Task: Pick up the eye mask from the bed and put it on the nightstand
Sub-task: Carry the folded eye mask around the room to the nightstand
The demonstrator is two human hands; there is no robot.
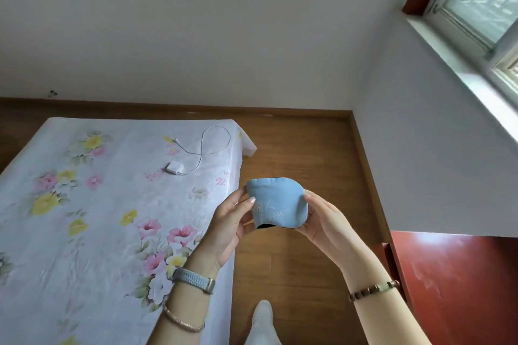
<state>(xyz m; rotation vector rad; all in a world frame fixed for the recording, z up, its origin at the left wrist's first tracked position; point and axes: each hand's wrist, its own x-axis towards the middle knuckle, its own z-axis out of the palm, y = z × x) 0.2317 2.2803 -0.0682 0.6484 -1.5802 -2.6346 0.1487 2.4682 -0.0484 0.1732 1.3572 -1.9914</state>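
Head view: my left hand [228,225] and right hand [326,220] pinched the mask [276,204] above the floor; best keep both grips until the nightstand [462,283].

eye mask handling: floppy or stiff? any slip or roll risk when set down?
Probably floppy: the blue eye mask curves and bulges between the left hand and right hand instead of lying flat. Likely light, since fingertip pinches at its edges hold it up. The fabric surface looks matte, so slipping or rolling seems unlikely.

Head-worn view, forward and downward
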